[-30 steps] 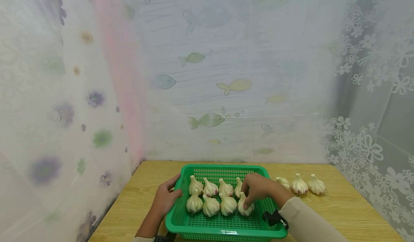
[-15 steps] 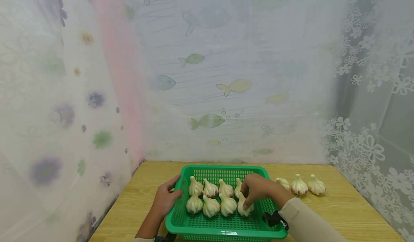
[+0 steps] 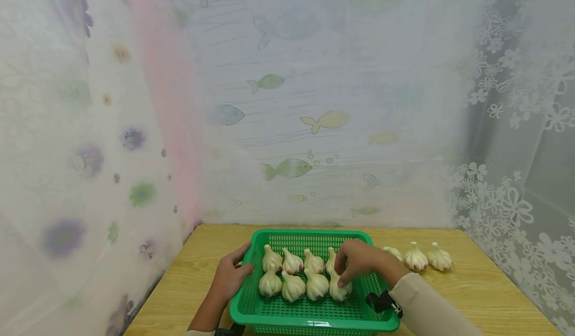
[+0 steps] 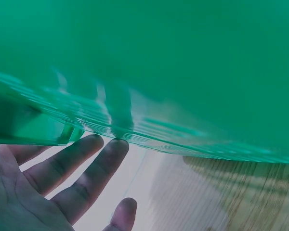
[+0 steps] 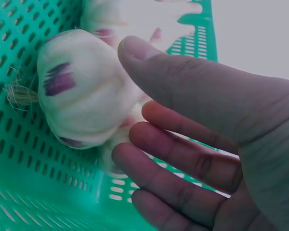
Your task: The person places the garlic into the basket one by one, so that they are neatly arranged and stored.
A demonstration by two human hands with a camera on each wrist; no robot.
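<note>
A green plastic basket (image 3: pixel 314 321) holds two rows of garlic bulbs, including one bulb (image 3: pixel 317 287) in the near row. My right hand (image 3: pixel 359 262) is over the basket's right side, at the neck of the near-row end bulb (image 3: pixel 339 292). The right wrist view shows this garlic bulb (image 5: pixel 86 91) resting on the mesh, its purple patches and roots visible. Thumb and fingers stand apart beside it, with a gap between them. At the basket's left side is my left hand (image 3: pixel 227 277). Its straight fingers (image 4: pixel 89 178) touch the outer wall in the left wrist view.
On the wooden table (image 3: pixel 476 296), right of the basket, several objects stand in a row: a garlic bulb (image 3: pixel 416 257), another bulb (image 3: pixel 439 257) and one partly hidden by my right hand. A patterned curtain (image 3: pixel 341 76) hangs behind.
My right thumb has lifted slightly up the near-row end bulb, from its body toward its neck, uncovering more of it. The left hand and basket have not moved.
</note>
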